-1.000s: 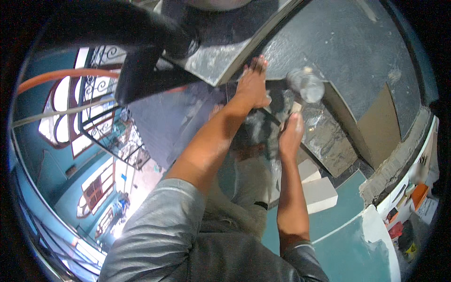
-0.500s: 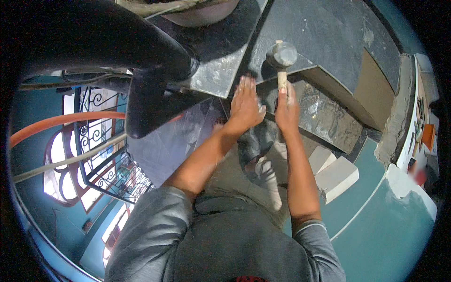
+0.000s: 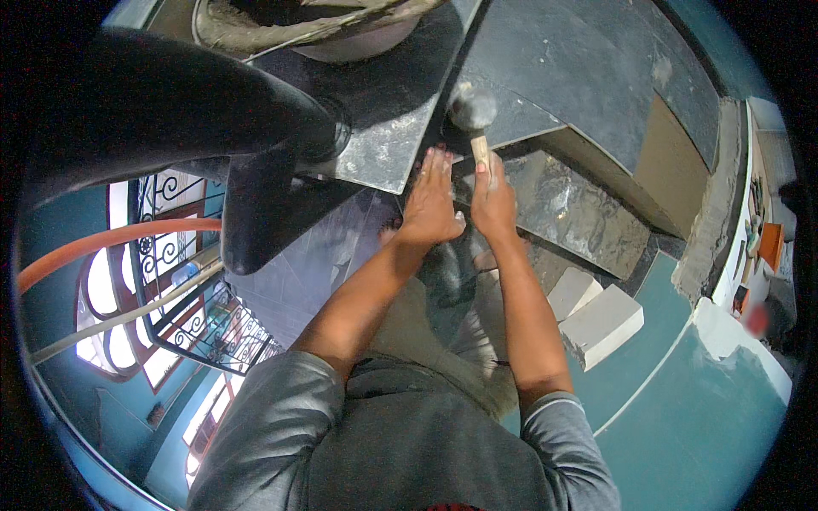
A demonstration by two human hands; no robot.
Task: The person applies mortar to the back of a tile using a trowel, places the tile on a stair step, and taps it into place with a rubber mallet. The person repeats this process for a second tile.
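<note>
A mallet (image 3: 473,108) with a dark, dusty head and a pale wooden handle is in my right hand (image 3: 494,200), which is wrapped round the handle. Its head is over the edge of a dark grey tile (image 3: 545,68) on the step ahead. Just left of it, my left hand (image 3: 433,200) is stretched out with the fingers straight and close together, the tips by the dark gap beside the tile. Whether the fingers press on a surface is hard to make out. Whitish dust coats the fingers of both hands.
Two pale blocks (image 3: 605,324) lie on the right, near a stained step slab (image 3: 588,209). A thick black post (image 3: 239,111) fills the upper left, beside a mortar-smeared bucket (image 3: 366,43). An orange hose (image 3: 128,234) and iron railing (image 3: 183,298) are at left.
The mallet's head has shifted left and tilted, and my right hand has moved left with it. My left hand has moved slightly left too. The whole view has shifted a little.
</note>
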